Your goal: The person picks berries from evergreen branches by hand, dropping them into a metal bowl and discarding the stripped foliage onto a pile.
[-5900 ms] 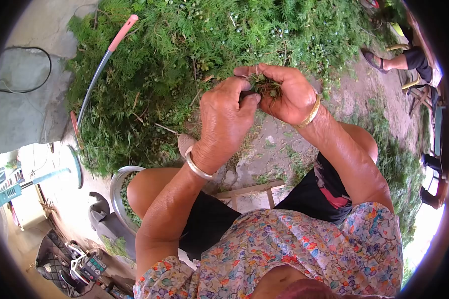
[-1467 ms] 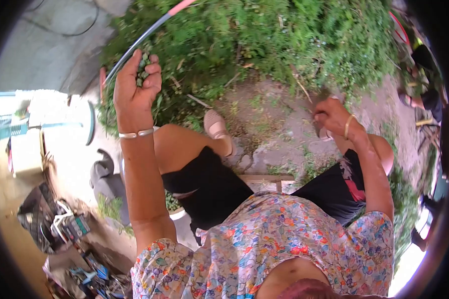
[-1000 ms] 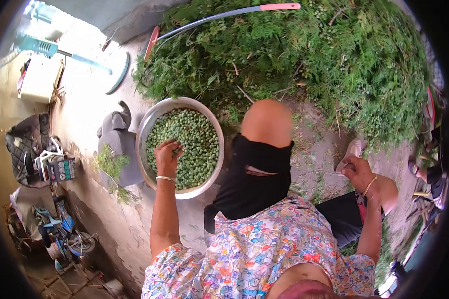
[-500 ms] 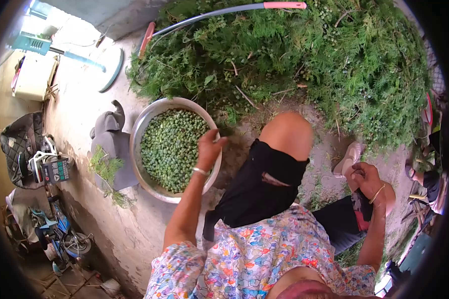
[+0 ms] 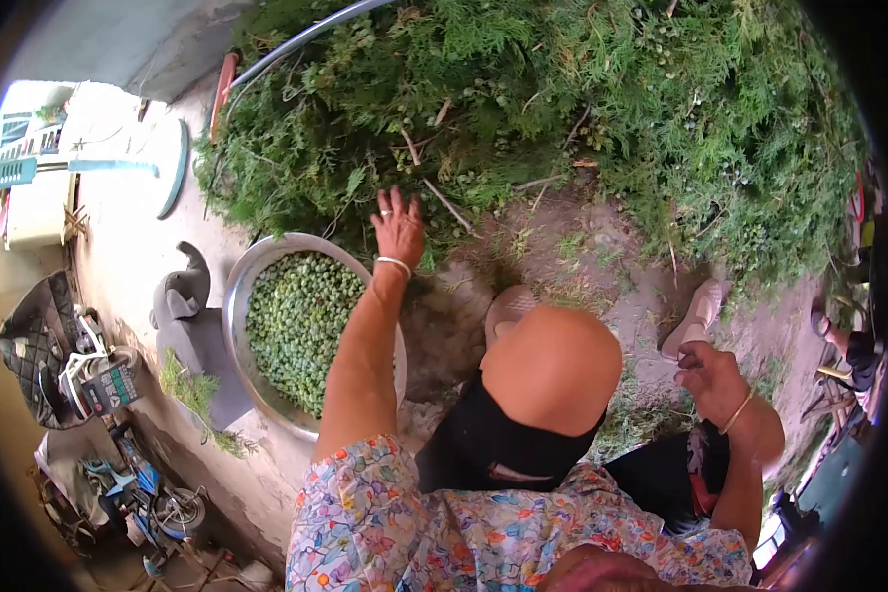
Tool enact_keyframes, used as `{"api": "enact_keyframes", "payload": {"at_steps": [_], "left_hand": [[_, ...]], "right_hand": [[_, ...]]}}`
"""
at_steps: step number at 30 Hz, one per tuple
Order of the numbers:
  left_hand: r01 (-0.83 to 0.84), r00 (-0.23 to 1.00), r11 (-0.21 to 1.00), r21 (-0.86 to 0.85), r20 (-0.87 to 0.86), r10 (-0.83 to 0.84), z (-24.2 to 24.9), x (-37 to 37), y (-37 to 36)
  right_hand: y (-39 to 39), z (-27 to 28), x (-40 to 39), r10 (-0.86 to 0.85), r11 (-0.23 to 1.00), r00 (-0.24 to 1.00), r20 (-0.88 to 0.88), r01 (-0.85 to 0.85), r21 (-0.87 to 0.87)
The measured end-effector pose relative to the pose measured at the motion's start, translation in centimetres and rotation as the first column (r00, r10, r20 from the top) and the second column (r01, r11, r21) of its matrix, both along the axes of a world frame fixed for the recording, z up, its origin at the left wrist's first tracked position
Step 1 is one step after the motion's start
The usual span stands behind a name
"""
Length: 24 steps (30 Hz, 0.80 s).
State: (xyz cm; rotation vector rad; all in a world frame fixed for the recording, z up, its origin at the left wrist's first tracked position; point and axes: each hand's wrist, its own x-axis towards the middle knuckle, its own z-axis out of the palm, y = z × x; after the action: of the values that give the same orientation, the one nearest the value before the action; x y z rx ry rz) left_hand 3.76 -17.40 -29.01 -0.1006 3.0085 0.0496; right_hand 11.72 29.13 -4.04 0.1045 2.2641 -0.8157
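Observation:
My left hand (image 5: 400,234), with a ring and a pale bangle, stretches out at the near edge of a heap of green conifer branches (image 5: 503,99). Its fingers are spread and nothing shows in them. Behind that forearm stands a wide metal basin (image 5: 244,281) holding many small green cones (image 5: 301,321); the forearm hides part of its right side. Close to my right knee, my right hand (image 5: 715,380) is curled with its fingertips together. Whether anything small is pinched there cannot be made out.
A grey elephant-shaped stool (image 5: 202,345) with a green sprig (image 5: 192,390) on it stands left of the basin. A long grey-blue handle (image 5: 306,39) lies across the branches. Farther left are a battery (image 5: 113,387) and a small blue bike (image 5: 158,493). Another person's leg (image 5: 839,340) shows far right.
My left hand has moved from over the basin's right rim forward to the branch heap, its fingers spreading. The view has shifted with my head. My right hand stays curled by the knee.

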Motion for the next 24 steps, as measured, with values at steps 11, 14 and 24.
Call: {"api": "enact_keyframes", "payload": {"at_steps": [11,14,24], "left_hand": [[-0.195,0.911,0.981,0.000,0.370,0.182,-1.6,-5.1,2.0],[-0.160,0.937,0.987,0.001,0.316,0.151,-3.2,-4.2,2.1],[-0.196,0.979,0.945,0.263,-0.010,0.205,-2.0,-3.9,12.4]], "right_hand": [[-2.2,2.5,-1.6,0.007,1.000,0.999,0.049,-0.007,-0.003],[-2.0,2.6,-1.9,0.027,0.999,0.998,0.059,-0.026,-0.021],[-1.7,2.3,-0.9,0.113,0.991,0.987,-0.117,-0.120,-0.054]]}}
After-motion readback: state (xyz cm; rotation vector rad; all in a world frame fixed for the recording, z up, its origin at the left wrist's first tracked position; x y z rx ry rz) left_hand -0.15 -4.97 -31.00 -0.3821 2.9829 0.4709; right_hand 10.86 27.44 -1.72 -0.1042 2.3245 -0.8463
